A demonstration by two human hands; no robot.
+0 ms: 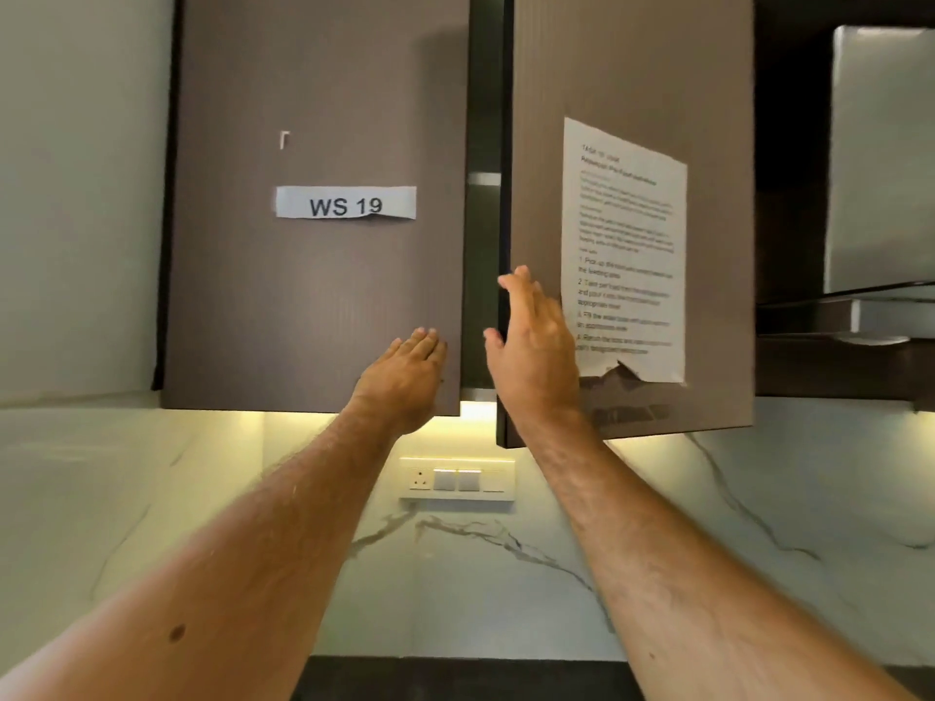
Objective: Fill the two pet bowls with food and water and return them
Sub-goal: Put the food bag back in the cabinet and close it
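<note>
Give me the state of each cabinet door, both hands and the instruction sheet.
Left cabinet door: nearly closed.
Right cabinet door: ajar, swung outward.
Left hand: flat on left door's lower corner.
Right hand: fingers straight at right door's edge.
Instruction sheet: stuck on right door, bottom torn.

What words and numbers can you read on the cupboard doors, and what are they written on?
"WS 19": on the white paper strip stuck to the left cupboard door.
Printed instruction sheet on the right cupboard door: a heading and numbered steps 1 to 4 show, but the words are too blurred to read reliably.
Switch plate on the wall: no readable text.
</note>
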